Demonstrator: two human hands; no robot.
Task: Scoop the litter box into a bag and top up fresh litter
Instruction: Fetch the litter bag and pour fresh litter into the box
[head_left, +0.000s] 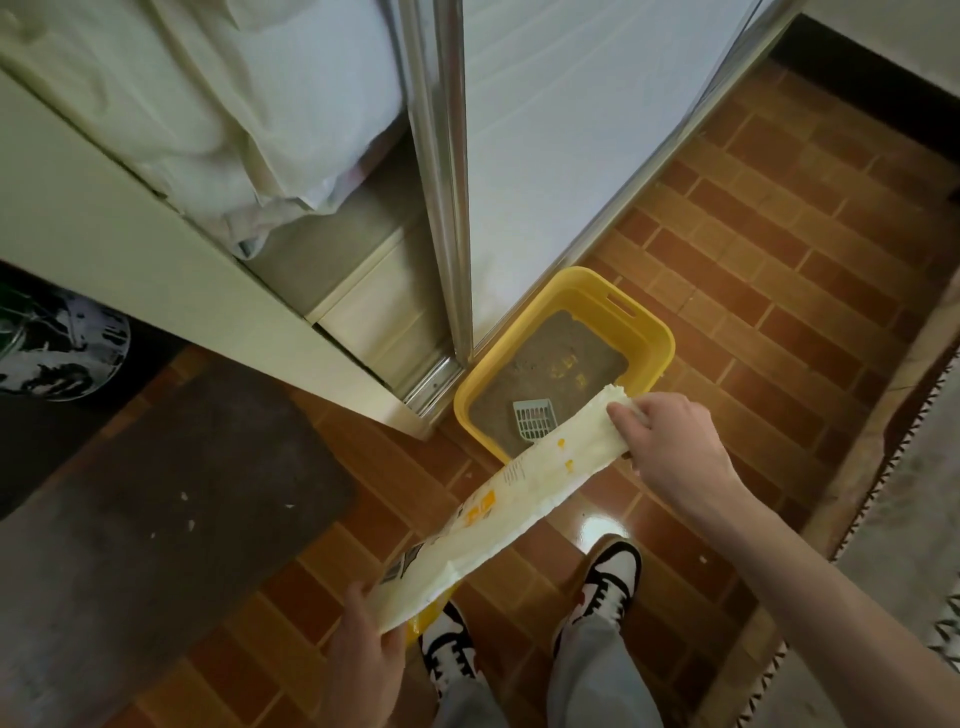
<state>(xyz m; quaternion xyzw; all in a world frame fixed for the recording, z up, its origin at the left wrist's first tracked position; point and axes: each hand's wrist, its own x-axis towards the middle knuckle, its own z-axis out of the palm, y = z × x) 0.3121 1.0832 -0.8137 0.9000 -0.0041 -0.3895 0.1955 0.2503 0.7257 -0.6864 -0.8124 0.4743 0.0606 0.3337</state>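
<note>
Brown brick-pattern tile floor (779, 218), dark mat (171, 493) on left, sliding door frame (439, 171) up top. Yellow litter box (652, 332) sits on floor right at door, grey litter inside plus pale blue scoop (531, 420) lying near front wall. White-and-yellow litter bag (498, 499) stretched flat above floor, top end over box's front edge. Right hand (670, 441) pinching bag's top end, left hand (366, 649) gripping bottom end. Sneakers (605, 582) below.
</note>
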